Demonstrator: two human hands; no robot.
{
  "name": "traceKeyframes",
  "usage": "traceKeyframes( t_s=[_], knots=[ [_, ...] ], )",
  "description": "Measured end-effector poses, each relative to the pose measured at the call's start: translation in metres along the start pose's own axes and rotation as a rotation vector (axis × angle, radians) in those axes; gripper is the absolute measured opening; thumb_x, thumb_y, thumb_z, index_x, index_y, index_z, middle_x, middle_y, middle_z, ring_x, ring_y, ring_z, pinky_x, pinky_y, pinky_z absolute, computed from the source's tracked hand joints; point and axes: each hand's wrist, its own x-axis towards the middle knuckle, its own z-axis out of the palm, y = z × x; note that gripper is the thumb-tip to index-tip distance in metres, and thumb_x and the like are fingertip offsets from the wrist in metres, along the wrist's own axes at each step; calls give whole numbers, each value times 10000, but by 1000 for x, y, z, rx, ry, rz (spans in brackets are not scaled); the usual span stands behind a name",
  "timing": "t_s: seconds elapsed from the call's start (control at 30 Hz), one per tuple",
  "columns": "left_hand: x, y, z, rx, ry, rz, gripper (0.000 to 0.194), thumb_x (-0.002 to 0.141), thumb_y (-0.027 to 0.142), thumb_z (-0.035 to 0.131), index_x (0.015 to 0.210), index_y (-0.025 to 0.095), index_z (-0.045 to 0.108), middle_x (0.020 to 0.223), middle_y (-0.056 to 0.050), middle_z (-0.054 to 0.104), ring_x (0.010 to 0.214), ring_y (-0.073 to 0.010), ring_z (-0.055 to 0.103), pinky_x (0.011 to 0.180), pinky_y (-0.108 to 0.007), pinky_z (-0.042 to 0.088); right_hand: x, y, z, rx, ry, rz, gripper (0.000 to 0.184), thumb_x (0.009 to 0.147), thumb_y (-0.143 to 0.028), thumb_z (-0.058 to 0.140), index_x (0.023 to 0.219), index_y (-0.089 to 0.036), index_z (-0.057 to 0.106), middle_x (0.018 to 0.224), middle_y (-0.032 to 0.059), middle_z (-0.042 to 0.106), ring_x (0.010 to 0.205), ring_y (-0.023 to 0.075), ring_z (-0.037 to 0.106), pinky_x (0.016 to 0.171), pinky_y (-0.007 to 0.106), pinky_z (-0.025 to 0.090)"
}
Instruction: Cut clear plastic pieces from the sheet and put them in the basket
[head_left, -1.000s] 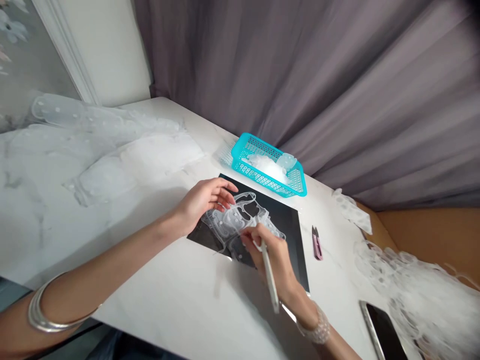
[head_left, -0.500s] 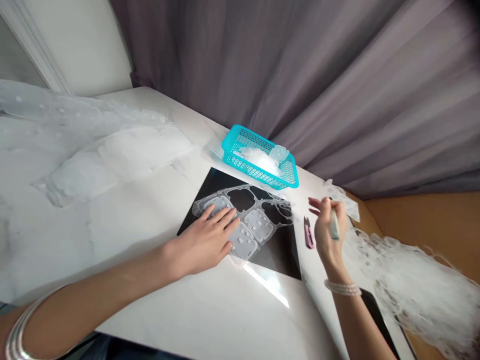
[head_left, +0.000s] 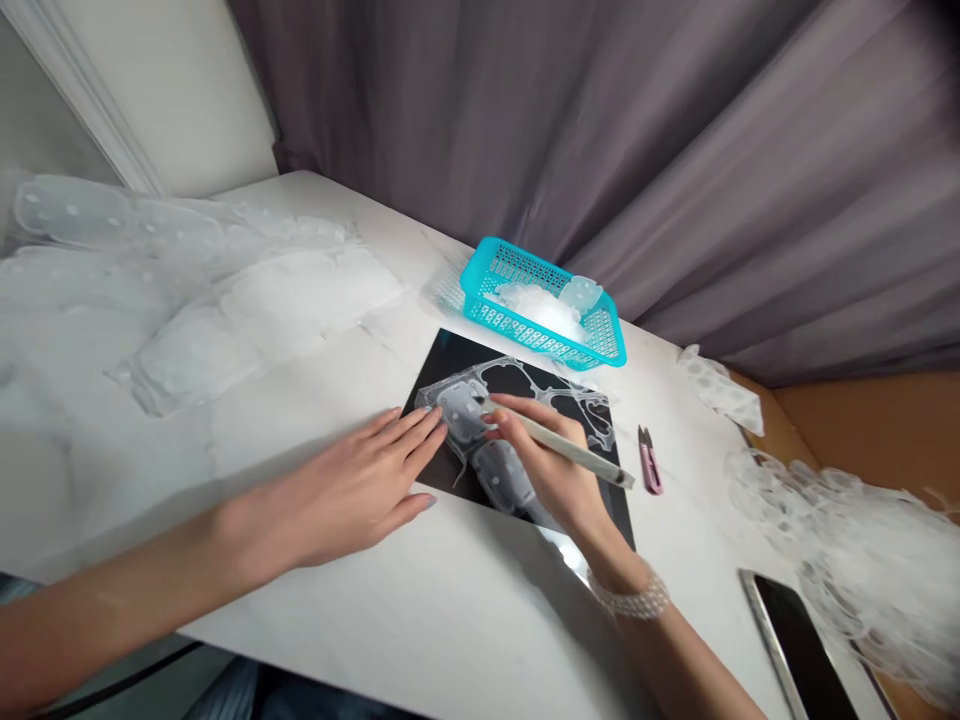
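Crossing back over the black mat, the right hand is shown above a clear plastic sheet, to which a pale pen-shaped tool has just been returned; half a second earlier it was held off to the right, by the pink thread snips. The left hand, then spread over the panels, has been shifted left, its fingertips now laid at the sheet's left side. With that, tool work on the sheet is judged to be under way again. The tool is clamped between right thumb and fingers; nothing is gripped by the left hand, its fingers flat and slightly apart. The sheet is spread on the mat, mid-table. Counted are two hands, one tool, one mat, one sheet with two dotted panels plainly seen, one turquoise basket at the far side, one pair of snips, one phone at near right and one beaded bracelet. The stack of clear sheets at left and the heap of looped strips at right cannot be counted.
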Motion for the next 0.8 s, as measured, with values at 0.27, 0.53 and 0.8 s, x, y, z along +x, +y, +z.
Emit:
traceKeyframes(
  t_s=[0.27, 0.53, 0.8],
  knots=[
    [-6, -10, 12, 73, 61, 46, 580, 1042, 438, 320, 1492, 83, 411, 1569, -189, 389, 1461, -313, 346, 1182, -511, 228, -7, -6, 19, -278, -111, -89, 262, 941, -301, 562, 1019, -158, 768, 867, 64, 786, 729, 189, 711, 649, 291, 527],
    [-3, -8, 7, 97, 75, 43, 567, 1038, 448, 308, 1441, 80, 463, 1514, -200, 466, 1416, -323, 402, 1148, -524, 300, -5, -9, 31, -446, -77, -265, 211, 963, -221, 541, 976, -161, 743, 810, 40, 758, 609, 128, 633, 583, 250, 455],
    [-2, -12, 3, 77, 45, 61, 558, 1035, 421, 303, 1443, 69, 452, 1489, -215, 484, 1405, -327, 409, 1143, -561, 295, -22, -11, 25, -609, -152, -317, 227, 997, -217, 467, 911, -175, 673, 721, 24, 660, 580, 124, 536, 562, 265, 392]
  ],
)
